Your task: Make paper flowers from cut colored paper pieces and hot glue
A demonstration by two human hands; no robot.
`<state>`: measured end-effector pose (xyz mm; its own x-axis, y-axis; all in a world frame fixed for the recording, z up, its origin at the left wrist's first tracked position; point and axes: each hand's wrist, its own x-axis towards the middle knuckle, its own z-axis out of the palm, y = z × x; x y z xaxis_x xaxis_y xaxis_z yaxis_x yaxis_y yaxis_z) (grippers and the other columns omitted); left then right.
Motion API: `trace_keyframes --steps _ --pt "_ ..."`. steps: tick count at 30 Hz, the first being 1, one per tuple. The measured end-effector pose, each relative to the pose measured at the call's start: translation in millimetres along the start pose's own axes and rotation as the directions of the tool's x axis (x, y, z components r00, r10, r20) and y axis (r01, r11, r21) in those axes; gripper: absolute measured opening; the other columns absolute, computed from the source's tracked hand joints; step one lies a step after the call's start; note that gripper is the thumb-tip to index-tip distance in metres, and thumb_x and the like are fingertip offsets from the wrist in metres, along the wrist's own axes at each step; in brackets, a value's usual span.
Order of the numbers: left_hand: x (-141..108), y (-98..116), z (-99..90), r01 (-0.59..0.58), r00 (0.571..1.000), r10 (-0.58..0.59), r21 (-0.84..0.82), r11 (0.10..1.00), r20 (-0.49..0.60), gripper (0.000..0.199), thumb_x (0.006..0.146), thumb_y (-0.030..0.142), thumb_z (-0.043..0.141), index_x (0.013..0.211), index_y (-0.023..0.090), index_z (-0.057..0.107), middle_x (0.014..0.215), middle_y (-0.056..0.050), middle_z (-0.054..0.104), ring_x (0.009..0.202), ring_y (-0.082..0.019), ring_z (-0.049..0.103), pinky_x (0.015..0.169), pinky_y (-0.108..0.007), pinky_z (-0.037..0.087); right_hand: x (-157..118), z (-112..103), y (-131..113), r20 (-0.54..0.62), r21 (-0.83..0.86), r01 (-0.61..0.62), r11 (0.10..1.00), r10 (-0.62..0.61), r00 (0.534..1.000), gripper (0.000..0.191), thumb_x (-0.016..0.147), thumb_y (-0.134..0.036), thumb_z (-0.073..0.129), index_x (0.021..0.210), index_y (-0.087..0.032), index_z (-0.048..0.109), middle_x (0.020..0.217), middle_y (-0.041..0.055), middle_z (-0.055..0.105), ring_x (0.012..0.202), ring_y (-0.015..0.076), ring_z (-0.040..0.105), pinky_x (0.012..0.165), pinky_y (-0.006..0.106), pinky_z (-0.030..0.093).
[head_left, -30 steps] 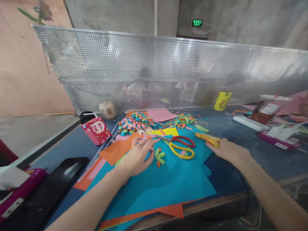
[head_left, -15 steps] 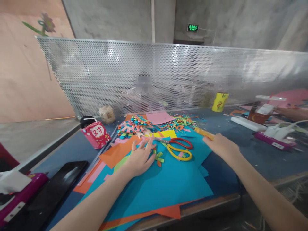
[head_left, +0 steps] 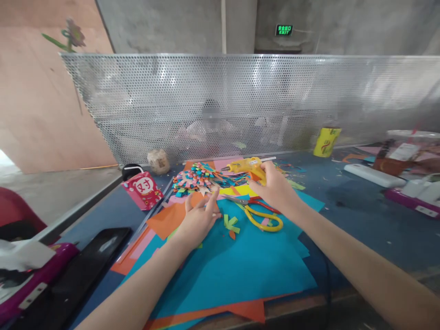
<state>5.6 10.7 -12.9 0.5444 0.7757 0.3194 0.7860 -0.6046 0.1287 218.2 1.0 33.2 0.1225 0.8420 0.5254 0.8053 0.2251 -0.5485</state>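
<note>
My right hand (head_left: 277, 185) grips a yellow hot glue gun (head_left: 244, 165), raised above the paper, its nozzle facing left. My left hand (head_left: 199, 223) is low over the blue paper (head_left: 250, 266), index finger raised, with what looks like a small orange paper piece (head_left: 217, 209) between thumb and fingers. Right of it lie a green paper strip cluster (head_left: 232, 223) and a small orange paper leaf (head_left: 232, 234). Scissors (head_left: 263, 219) with one red and one yellow handle rest on the sheets, partly behind my right hand. Fringed multicoloured paper bundles (head_left: 194, 178) sit farther back.
A perforated metal divider (head_left: 154, 101) crosses the back, a person visible behind it. To the left are a red drink carton (head_left: 142, 189), a black phone (head_left: 80, 270) and a purple power strip (head_left: 44, 275). A yellow can (head_left: 326, 142) and another power strip (head_left: 412, 201) stand right.
My right hand has brought the glue gun from the right side up and left, over the scissors. The fingers of my left hand have drawn together from a flatter, spread pose.
</note>
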Motion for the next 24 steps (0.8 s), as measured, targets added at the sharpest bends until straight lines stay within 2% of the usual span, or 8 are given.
trace_keyframes --steps 2,6,11,13,15,17,21,24 --pt "-1 0 -2.6 0.005 1.000 -0.004 0.022 1.000 -0.017 0.056 0.084 0.024 0.042 0.134 0.011 0.019 0.091 -0.009 0.068 0.113 -0.022 0.046 0.100 -0.051 0.001 -1 12 1 0.008 0.029 0.009 1.000 -0.009 1.000 0.037 0.070 -0.041 0.049 0.098 -0.019 0.040 0.095 0.0109 0.059 0.086 0.0274 0.059 0.066 0.036 0.045" --pt "-4 -5 -5.7 -0.009 1.000 0.009 0.015 1.000 -0.010 0.059 0.083 0.021 0.041 0.135 0.015 0.015 0.096 -0.008 0.067 0.109 -0.022 0.049 0.099 -0.055 0.001 -10 22 18 0.091 -0.035 -0.098 0.995 0.100 0.991 0.040 0.069 -0.040 0.050 0.101 -0.018 0.041 0.097 0.0122 0.059 0.085 0.0284 0.059 0.063 0.036 0.045" --pt "-9 -12 -11.6 0.018 0.999 -0.024 0.146 0.989 0.040 0.063 0.073 0.009 0.039 0.134 0.017 0.027 0.130 -0.014 0.045 0.124 -0.028 0.032 0.097 -0.061 0.001 -9 22 34 0.102 -0.090 -0.146 0.985 0.154 0.983 0.042 0.070 -0.042 0.049 0.102 -0.017 0.041 0.106 0.0148 0.056 0.092 0.0307 0.057 0.067 0.038 0.045" --pt "-10 -13 -15.7 -0.034 0.992 0.014 0.153 0.988 0.129 0.065 0.071 0.003 0.035 0.133 0.020 0.027 0.127 -0.011 0.049 0.125 -0.026 0.031 0.096 -0.063 -0.002 -8 22 35 0.098 -0.097 -0.144 0.985 0.153 0.983 0.042 0.070 -0.044 0.049 0.102 -0.018 0.040 0.105 0.0138 0.057 0.093 0.0302 0.057 0.068 0.037 0.044" --pt "-11 -13 -20.1 -0.127 0.975 0.100 0.128 0.984 0.201 0.068 0.071 0.001 0.033 0.134 0.023 0.024 0.118 -0.008 0.057 0.121 -0.023 0.038 0.096 -0.063 -0.007 -7 22 35 0.107 -0.091 -0.134 0.987 0.144 0.984 0.040 0.071 -0.043 0.049 0.101 -0.018 0.040 0.100 0.0121 0.059 0.090 0.0290 0.058 0.068 0.036 0.045" --pt "-11 -15 -23.4 -0.174 0.968 0.147 0.121 0.977 0.205 0.068 0.072 0.004 0.035 0.136 0.020 0.019 0.110 -0.008 0.062 0.117 -0.022 0.044 0.097 -0.061 -0.011 -7 21 34 0.119 -0.076 -0.130 0.989 0.139 0.983 0.038 0.071 -0.041 0.049 0.099 -0.019 0.040 0.096 0.0105 0.060 0.088 0.0278 0.058 0.067 0.035 0.044" --pt "-11 -20 -23.6 -0.062 0.994 0.041 0.215 0.975 0.103 0.063 0.072 0.012 0.039 0.133 0.015 0.026 0.108 -0.011 0.063 0.112 -0.026 0.048 0.098 -0.059 -0.012 -8 18 34 0.113 -0.060 -0.132 0.989 0.138 0.984 0.036 0.070 -0.042 0.050 0.097 -0.019 0.040 0.095 0.0098 0.059 0.085 0.0273 0.059 0.066 0.036 0.044" --pt "-9 -23 -18.8 0.058 0.996 -0.076 0.288 0.956 0.051 0.053 0.075 0.015 0.040 0.128 0.016 0.036 0.094 -0.010 0.068 0.105 -0.026 0.053 0.099 -0.060 -0.006 -8 16 34 0.105 -0.059 -0.122 0.991 0.127 0.986 0.036 0.070 -0.042 0.050 0.096 -0.019 0.040 0.094 0.0098 0.058 0.084 0.0273 0.058 0.065 0.036 0.044"
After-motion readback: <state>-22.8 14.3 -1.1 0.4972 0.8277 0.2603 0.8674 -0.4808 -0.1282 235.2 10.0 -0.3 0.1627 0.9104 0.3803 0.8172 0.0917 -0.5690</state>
